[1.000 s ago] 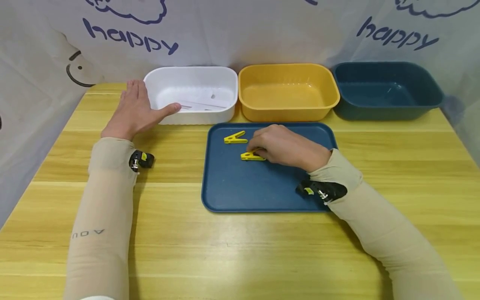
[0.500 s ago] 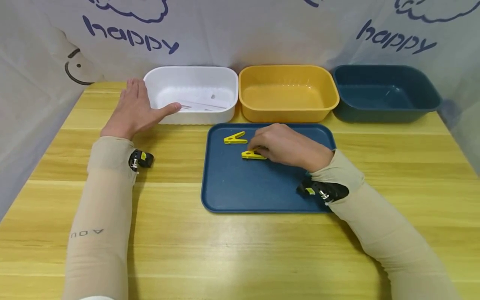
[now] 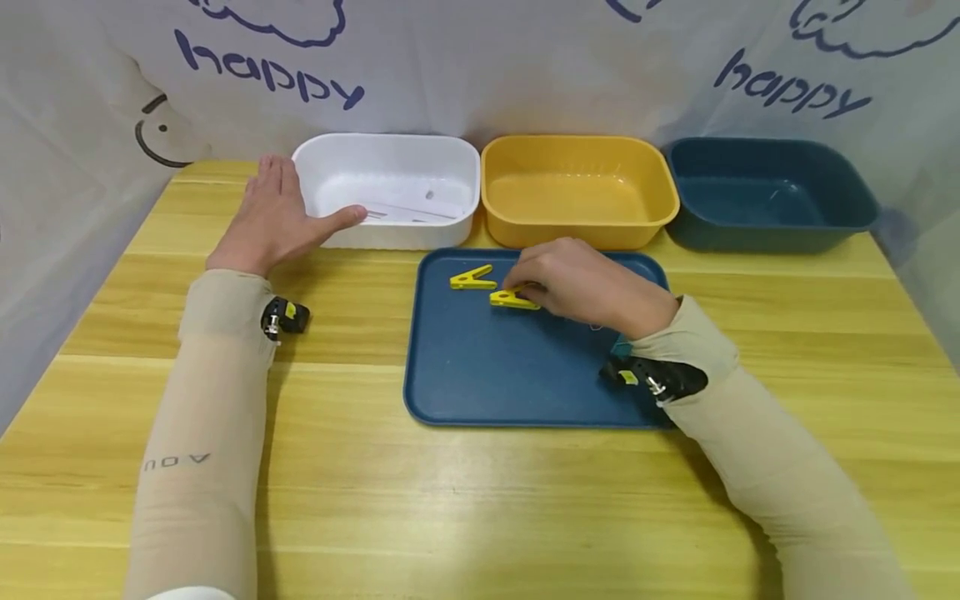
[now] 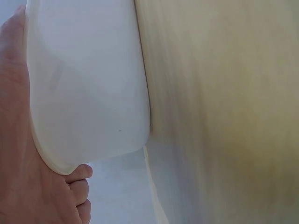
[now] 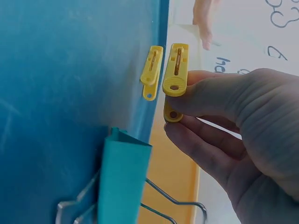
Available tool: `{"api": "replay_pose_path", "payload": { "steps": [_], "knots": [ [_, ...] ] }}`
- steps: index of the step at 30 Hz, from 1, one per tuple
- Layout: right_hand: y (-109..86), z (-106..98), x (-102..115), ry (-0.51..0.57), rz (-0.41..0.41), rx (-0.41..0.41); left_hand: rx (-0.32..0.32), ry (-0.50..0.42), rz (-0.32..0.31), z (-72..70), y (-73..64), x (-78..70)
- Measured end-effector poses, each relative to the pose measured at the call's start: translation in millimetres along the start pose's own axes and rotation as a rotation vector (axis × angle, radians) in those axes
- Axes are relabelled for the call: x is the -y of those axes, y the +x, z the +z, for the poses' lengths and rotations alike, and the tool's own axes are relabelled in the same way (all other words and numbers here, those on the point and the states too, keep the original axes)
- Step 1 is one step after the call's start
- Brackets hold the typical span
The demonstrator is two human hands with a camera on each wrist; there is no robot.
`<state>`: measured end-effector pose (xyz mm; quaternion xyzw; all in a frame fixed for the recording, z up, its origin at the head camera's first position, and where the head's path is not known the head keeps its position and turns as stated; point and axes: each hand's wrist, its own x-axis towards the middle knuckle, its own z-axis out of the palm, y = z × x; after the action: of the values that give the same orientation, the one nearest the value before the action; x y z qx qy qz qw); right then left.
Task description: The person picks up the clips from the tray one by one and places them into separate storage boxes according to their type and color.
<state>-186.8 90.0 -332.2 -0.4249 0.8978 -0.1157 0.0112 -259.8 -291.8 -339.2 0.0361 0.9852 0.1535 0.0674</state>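
My right hand point(image 3: 581, 279) pinches a yellow clothespin point(image 5: 176, 70) between thumb and fingers, just above the blue tray point(image 3: 480, 375). In the right wrist view, the thumb and a finger grip its handle ends. A second yellow clothespin point(image 3: 471, 278) lies on the tray, left of the held one. Under my right wrist is a teal binder clip point(image 5: 122, 175) with wire handles, mostly hidden in the head view. My left hand point(image 3: 273, 212) rests spread at the left end of the white bin point(image 3: 405, 237), its thumb over the front rim and its fingers along the left side.
Beside the white bin stand a yellow bin point(image 3: 577, 233) and a dark teal bin point(image 3: 772, 237), in a row at the back of the wooden table point(image 3: 450, 500). Thin flat pieces lie inside the white bin. A printed cloth point(image 3: 510, 67) hangs behind.
My right hand has moved slightly up and to the right with the clothespin, which lifts from the tray. My left hand stays on the white bin.
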Motion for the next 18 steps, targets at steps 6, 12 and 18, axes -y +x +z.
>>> {"api": "replay_pose_path", "payload": {
  "steps": [6, 12, 18],
  "knots": [
    [-0.8, -6, 0, -0.001, -0.021, -0.016, 0.001, -0.003, -0.005, 1.2, -3.0, 1.7],
    [-0.2, -13, 1, -0.027, -0.011, -0.009, -0.002, -0.011, -0.009, 0.2, -3.0, 3.2],
    [-1.5, -21, 1, -0.039, -0.009, -0.019, -0.001, -0.015, -0.001, -1.7, -1.5, 0.2]
  ]
}}
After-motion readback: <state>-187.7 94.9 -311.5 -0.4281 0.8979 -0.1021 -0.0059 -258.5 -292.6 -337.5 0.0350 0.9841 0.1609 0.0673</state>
